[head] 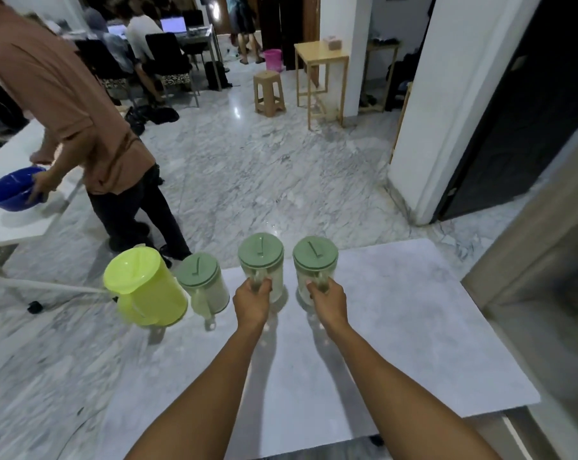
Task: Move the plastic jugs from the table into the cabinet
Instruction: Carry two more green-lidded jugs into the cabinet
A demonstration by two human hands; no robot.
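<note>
Item: four plastic jugs in a row along the far edge of the marble-topped table [397,327]. Left hand [251,302] was closed round the handle of the second-from-right green-lidded jug [261,260]; right hand [327,302] likewise gripped the rightmost green-lidded jug [315,260]. Both stood upright, handles facing the person, directly ahead of the fingers. The third green-lidded jug [203,282] and the yellow-green jug [145,287] lay unheld, leftward. Cabinet: not identifiable.

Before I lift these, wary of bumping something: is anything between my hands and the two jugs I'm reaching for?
No. The left hand and right hand already grip the handles of two green-lidded jugs. The cabinet isn't visible.
</note>
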